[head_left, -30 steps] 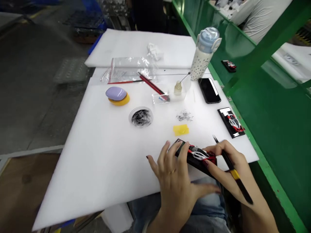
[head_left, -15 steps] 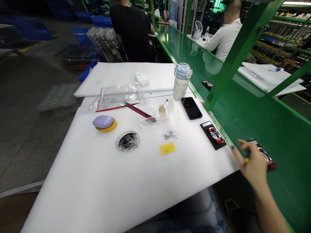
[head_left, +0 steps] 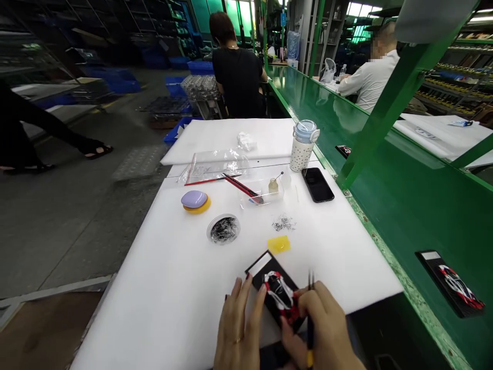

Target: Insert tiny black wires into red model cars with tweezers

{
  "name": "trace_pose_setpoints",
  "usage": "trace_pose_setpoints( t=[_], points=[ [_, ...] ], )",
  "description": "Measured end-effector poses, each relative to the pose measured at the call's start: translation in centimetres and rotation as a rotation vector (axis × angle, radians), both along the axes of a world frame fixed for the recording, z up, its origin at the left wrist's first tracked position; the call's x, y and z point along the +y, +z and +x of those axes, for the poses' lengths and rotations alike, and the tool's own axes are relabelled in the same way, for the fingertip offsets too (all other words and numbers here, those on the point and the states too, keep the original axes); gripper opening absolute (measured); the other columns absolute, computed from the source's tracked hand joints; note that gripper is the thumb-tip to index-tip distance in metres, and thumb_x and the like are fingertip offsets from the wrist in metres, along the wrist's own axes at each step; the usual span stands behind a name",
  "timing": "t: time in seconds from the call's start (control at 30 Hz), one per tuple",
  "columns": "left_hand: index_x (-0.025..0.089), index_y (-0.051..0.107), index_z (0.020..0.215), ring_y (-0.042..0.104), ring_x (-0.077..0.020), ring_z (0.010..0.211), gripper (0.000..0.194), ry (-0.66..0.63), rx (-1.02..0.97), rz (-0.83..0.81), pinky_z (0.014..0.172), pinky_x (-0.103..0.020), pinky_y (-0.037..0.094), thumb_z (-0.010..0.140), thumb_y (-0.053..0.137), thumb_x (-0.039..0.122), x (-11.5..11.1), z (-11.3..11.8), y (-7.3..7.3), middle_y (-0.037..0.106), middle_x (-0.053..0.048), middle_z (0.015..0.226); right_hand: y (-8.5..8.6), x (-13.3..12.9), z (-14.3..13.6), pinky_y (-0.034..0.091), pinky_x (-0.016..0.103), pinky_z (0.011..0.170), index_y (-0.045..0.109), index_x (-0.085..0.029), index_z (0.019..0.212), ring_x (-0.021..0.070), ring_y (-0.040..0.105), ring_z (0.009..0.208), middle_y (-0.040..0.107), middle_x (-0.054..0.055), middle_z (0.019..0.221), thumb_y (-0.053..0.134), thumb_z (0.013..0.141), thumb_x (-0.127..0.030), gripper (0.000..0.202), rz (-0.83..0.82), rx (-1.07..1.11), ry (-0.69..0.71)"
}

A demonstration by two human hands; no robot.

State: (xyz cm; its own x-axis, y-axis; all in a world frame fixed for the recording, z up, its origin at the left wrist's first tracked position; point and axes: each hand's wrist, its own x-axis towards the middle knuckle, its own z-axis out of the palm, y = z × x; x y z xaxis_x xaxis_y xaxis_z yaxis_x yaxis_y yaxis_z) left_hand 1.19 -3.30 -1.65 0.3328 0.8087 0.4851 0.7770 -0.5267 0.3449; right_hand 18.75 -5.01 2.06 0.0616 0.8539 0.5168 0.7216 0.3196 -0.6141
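Observation:
A small red, white and black model car [head_left: 280, 293] lies on a black base [head_left: 259, 267] with a white label, at the table's near edge. My left hand [head_left: 241, 329] has its fingers stretched out, fingertips against the left side of the base and by the car; its thumb is hidden. In my right hand [head_left: 321, 324] is a pair of dark tweezers [head_left: 310, 329] with a yellow end, tips pointing away from me. The same hand's fingers also touch the car's near right end. Just beyond the base sits a piece of yellow tape [head_left: 279, 244].
A round dish of black bits [head_left: 224, 229] and loose dark bits [head_left: 284, 223] lie mid-table. Behind are a phone [head_left: 318, 185], cup [head_left: 302, 146], small bottle [head_left: 273, 186] and purple-yellow oval object [head_left: 195, 201]. Another model car [head_left: 456, 285] rests on the green conveyor [head_left: 419, 216]. Several people are nearby.
My right hand has come back from the conveyor to the table front. The model car from the table's right side now lies between my hands. My left hand has entered the view.

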Motion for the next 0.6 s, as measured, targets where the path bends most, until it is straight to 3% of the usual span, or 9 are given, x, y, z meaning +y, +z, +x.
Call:
trace_pose_setpoints(
  t=[0.07, 0.13, 0.23, 0.3, 0.37, 0.47, 0.6],
  points=[
    [0.008, 0.031, 0.157, 0.044, -0.0367, 0.142, 0.081, -0.004, 0.117, 0.054, 0.105, -0.053, 0.048, 0.099, 0.04, 0.063, 0.4, 0.0, -0.8, 0.049, -0.021, 0.152, 0.4, 1.2, -0.1, 0.048, 0.025, 0.053, 0.046, -0.025, 0.085, 0.0155, 0.061, 0.063, 0.061, 0.0, 0.075, 0.066, 0.085, -0.023, 0.019, -0.075, -0.001, 0.161],
    [0.004, 0.04, 0.151, 0.049, -0.0333, 0.137, 0.072, -0.018, 0.194, 0.097, 0.103, -0.048, 0.047, 0.099, 0.044, 0.053, 0.8, -0.3, -1.2, 0.056, -0.02, 0.146, 1.1, 4.6, 2.8, 0.056, 0.03, 0.066, 0.051, -0.025, 0.09, 0.0194, 0.069, 0.079, 0.07, 0.003, 0.088, 0.067, 0.088, -0.027, 0.016, -0.132, -0.02, 0.287],
    [0.002, 0.047, 0.144, 0.049, -0.0326, 0.136, 0.067, -0.008, 0.236, 0.107, 0.105, -0.045, 0.044, 0.093, 0.052, 0.045, 1.2, -0.6, -1.1, 0.058, -0.018, 0.145, 2.1, 12.6, 9.5, 0.057, 0.044, 0.081, 0.055, -0.025, 0.096, 0.0295, 0.072, 0.1, 0.074, 0.011, 0.105, 0.057, 0.093, -0.025, 0.004, -0.021, -0.113, 0.123],
    [0.002, 0.05, 0.141, 0.05, -0.0332, 0.134, 0.069, -0.013, 0.236, 0.132, 0.104, -0.045, 0.045, 0.09, 0.056, 0.047, 1.3, -0.8, -0.9, 0.06, -0.018, 0.142, 2.3, 17.8, 13.3, 0.054, 0.056, 0.082, 0.056, -0.025, 0.091, 0.04, 0.07, 0.105, 0.074, 0.015, 0.106, 0.062, 0.086, -0.023, 0.008, 0.003, -0.143, 0.078],
    [0.002, 0.052, 0.139, 0.052, -0.0338, 0.131, 0.073, -0.035, 0.234, 0.17, 0.102, -0.045, 0.046, 0.085, 0.062, 0.05, 1.5, -1.0, -0.8, 0.063, -0.018, 0.138, 1.8, 21.5, 15.6, 0.052, 0.059, 0.078, 0.056, -0.027, 0.084, 0.0431, 0.069, 0.101, 0.074, 0.014, 0.101, 0.067, 0.079, -0.018, 0.015, -0.005, -0.211, 0.041],
    [0.006, 0.052, 0.139, 0.053, -0.0365, 0.131, 0.082, -0.084, 0.288, 0.166, 0.1, -0.047, 0.049, 0.074, 0.071, 0.053, 2.0, -1.6, -0.8, 0.062, -0.017, 0.14, 0.6, 23.1, 16.9, 0.051, 0.057, 0.08, 0.053, -0.026, 0.083, 0.0393, 0.068, 0.097, 0.074, 0.015, 0.099, 0.062, 0.077, -0.016, 0.015, -0.035, -0.282, 0.015],
    [0.007, 0.052, 0.137, 0.042, -0.0494, 0.14, 0.092, -0.106, 0.372, 0.116, 0.098, -0.057, 0.052, 0.066, 0.078, 0.06, 2.6, -2.3, -1.1, 0.049, -0.024, 0.152, -0.4, 21.4, 17.3, 0.049, 0.047, 0.085, 0.052, -0.024, 0.085, 0.0304, 0.067, 0.094, 0.075, 0.012, 0.094, 0.053, 0.08, -0.019, 0.007, -0.066, -0.297, 0.019]
  ],
)
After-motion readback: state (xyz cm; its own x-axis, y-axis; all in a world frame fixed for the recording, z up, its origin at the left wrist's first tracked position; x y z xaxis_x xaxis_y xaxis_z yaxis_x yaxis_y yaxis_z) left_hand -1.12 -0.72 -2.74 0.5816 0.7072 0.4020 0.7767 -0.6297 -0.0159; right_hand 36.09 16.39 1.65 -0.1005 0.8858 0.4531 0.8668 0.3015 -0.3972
